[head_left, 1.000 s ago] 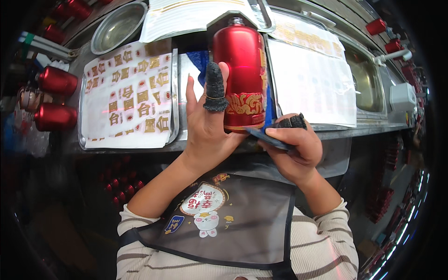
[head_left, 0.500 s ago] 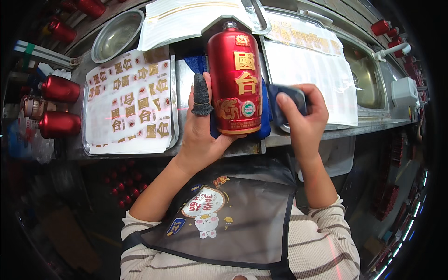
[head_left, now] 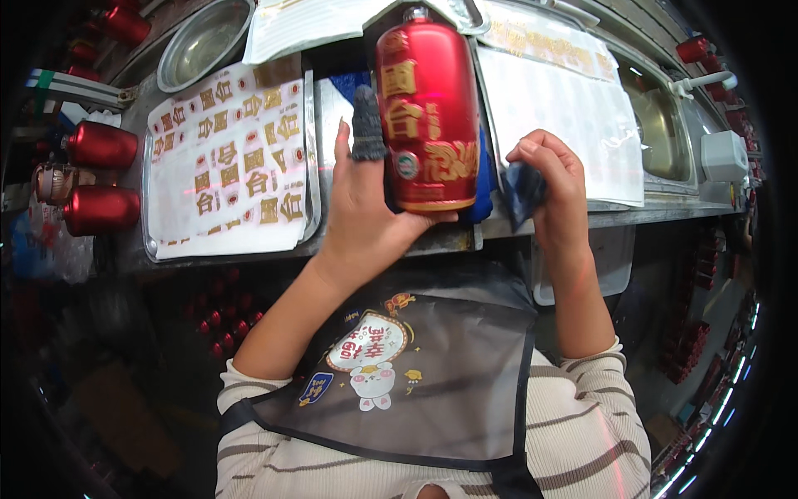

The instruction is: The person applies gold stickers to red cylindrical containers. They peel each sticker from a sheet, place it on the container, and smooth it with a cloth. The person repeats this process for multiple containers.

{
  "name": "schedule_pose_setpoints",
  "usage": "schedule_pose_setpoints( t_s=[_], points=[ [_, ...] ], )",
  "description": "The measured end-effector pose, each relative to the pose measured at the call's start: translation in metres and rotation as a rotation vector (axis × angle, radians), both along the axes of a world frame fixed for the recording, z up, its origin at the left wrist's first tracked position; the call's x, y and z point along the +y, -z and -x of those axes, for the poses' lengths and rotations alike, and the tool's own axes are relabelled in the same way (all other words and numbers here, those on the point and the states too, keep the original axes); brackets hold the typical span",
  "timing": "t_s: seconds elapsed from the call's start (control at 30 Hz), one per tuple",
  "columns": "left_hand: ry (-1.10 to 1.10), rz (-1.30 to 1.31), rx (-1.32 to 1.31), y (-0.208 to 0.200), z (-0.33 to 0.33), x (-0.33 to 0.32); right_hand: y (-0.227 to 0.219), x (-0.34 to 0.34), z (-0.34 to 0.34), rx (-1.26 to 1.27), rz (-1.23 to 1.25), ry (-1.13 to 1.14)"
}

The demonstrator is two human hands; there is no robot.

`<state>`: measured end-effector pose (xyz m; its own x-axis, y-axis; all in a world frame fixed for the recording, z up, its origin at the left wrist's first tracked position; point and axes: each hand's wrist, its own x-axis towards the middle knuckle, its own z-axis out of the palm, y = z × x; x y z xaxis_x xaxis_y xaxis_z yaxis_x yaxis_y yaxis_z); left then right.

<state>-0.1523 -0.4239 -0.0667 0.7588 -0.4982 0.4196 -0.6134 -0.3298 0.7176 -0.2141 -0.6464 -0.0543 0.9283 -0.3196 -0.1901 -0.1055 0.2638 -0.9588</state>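
A shiny red bottle (head_left: pixel 440 108) with gold raised lettering and ornament stands upright in the grip of my left hand (head_left: pixel 362 195). The palm and fingers support its base and left side, and a dark knitted cover (head_left: pixel 366 125) sheathes one finger. To the right of the bottle, apart from it, my right hand (head_left: pixel 559 187) pinches a dark blue cloth (head_left: pixel 525 193) that hangs down from the fingertips. Behind the bottle, part of a blue cloth (head_left: pixel 485 179) lies on the bench.
On the left, a tray (head_left: pixel 312 218) bears a sheet of gold decals (head_left: pixel 229 170). White sheets (head_left: pixel 565 125) cover the right tray, beside a metal sink (head_left: pixel 657 125). A metal bowl (head_left: pixel 204 50) sits at the back left. Red bottles (head_left: pixel 104 209) lie at the far left.
The bottle has turned about its upright axis, so its gold lettering has shifted to the left side. In my right hand, the cloth has gone from spread out to hanging bunched.
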Motion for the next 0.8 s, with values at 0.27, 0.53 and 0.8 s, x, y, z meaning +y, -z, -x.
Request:
schedule_pose_setpoints(
  t_s=[0.27, 0.53, 0.8],
  points=[
    [0.127, 0.589, 0.761, -0.007, -0.013, -0.001, 0.004, 0.028, -0.003, -0.04, 0.132, -0.068],
    [0.023, 0.544, 0.703, -0.01, -0.011, -0.01, 0.005, 0.032, -0.009, -0.065, 0.24, -0.105],
    [-0.002, 0.531, 0.698, -0.013, -0.009, -0.013, -0.001, 0.028, -0.007, -0.025, 0.213, -0.154]
  ],
)
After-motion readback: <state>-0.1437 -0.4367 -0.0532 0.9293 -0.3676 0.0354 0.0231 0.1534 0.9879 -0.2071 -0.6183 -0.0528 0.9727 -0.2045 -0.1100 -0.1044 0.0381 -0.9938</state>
